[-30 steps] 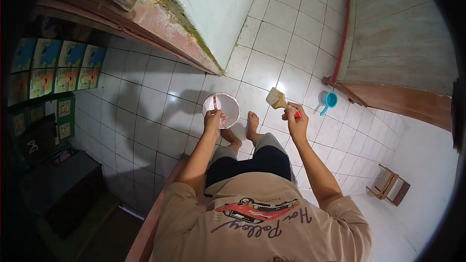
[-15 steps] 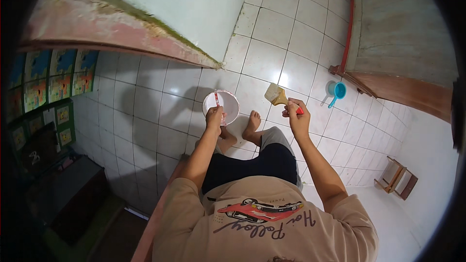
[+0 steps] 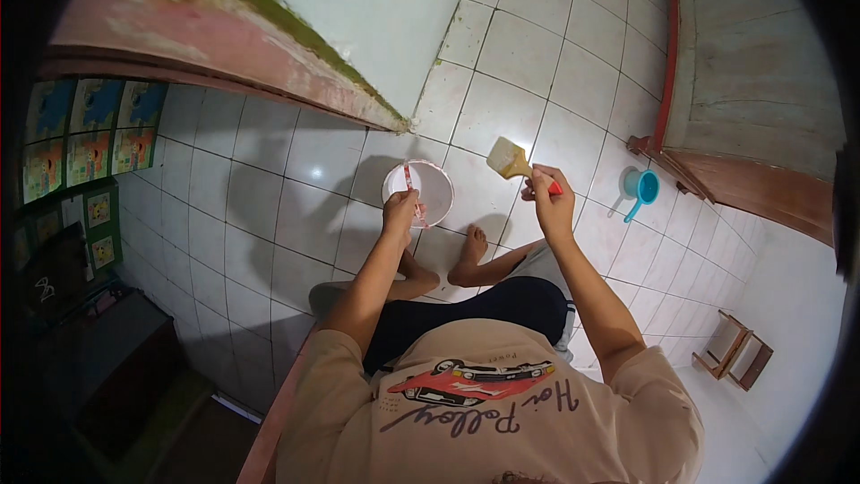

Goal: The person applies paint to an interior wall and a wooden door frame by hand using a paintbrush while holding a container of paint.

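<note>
My left hand is closed on the red-and-white strip-like handle across the top of a white bucket. The bucket's inside looks pale, and how much it contains I cannot tell. To the right, my right hand grips the red-ended handle of a wide flat paintbrush. Its pale, whitish bristles point up and to the left, away from the bucket and above the tiled floor. My bare feet show just below the bucket and the brush.
A light blue dipper lies on the white tiled floor at the right. A wall with worn pink and green edging juts in from the upper left. Wooden furniture borders the upper right; a small wooden rack sits lower right.
The view has shifted a little, and my knees are now wider apart. The bucket appears slightly farther right, still hanging from my left hand. The brush stays in my right hand at about the same angle.
</note>
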Demonstrator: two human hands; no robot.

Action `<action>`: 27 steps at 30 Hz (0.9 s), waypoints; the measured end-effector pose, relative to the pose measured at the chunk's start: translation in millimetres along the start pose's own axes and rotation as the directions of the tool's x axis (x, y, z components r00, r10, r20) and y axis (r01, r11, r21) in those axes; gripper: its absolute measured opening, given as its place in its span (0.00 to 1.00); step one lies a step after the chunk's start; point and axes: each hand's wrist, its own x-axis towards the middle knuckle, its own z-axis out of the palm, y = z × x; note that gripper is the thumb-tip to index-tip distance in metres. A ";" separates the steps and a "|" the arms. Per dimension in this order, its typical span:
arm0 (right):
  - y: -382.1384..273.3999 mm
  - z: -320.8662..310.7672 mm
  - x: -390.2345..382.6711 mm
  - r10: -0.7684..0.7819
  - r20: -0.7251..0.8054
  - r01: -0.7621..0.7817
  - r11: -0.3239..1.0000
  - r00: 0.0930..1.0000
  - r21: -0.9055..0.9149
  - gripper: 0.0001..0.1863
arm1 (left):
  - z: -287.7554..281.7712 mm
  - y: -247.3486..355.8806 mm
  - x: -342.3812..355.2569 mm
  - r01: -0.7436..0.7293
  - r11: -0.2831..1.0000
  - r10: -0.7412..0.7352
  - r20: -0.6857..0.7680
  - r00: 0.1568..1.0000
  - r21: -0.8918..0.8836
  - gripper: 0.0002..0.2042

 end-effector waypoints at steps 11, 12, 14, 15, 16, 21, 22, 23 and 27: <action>92.5 57.4 59.9 -0.132 0.274 0.147 0.988 0.953 -0.037 0.12 | 10.5 -23.8 73.0 -0.081 0.997 0.077 0.178 0.981 0.015 0.09; 99.5 60.0 61.4 -0.127 0.319 0.159 0.985 0.939 -0.075 0.12 | 11.8 -26.2 80.0 -0.102 0.994 0.106 0.203 0.974 -0.032 0.08; 109.7 66.7 60.2 -0.104 0.345 0.136 0.988 0.933 -0.071 0.12 | 12.5 -29.9 87.9 -0.124 0.989 0.138 0.222 0.965 -0.077 0.07; 116.9 69.6 61.3 -0.102 0.393 0.171 0.975 0.914 -0.144 0.12 | 13.0 -30.5 92.0 -0.118 0.990 0.132 0.235 0.963 -0.075 0.07; 120.3 71.7 61.1 -0.099 0.438 0.210 0.955 0.894 -0.212 0.12 | 12.1 -29.7 94.4 -0.113 0.991 0.128 0.250 0.960 -0.070 0.07; 160.7 101.4 72.6 -0.223 0.597 0.543 0.721 0.770 -0.430 0.13 | 6.3 -37.6 117.7 -0.090 0.991 0.117 0.293 0.949 -0.103 0.07; 166.2 110.9 73.7 -0.224 0.596 0.542 0.722 0.771 -0.430 0.13 | 4.7 -38.9 118.9 -0.072 0.991 0.103 0.299 0.949 -0.112 0.07; 174.6 121.4 77.1 -0.184 0.602 0.551 0.662 0.777 -0.508 0.13 | 2.3 -41.5 124.6 -0.074 0.991 0.105 0.299 0.948 -0.112 0.07; 211.2 157.9 95.1 -0.096 0.645 0.581 0.548 0.758 -0.601 0.13 | -10.0 -46.2 137.2 -0.024 0.988 0.076 0.358 0.931 -0.149 0.07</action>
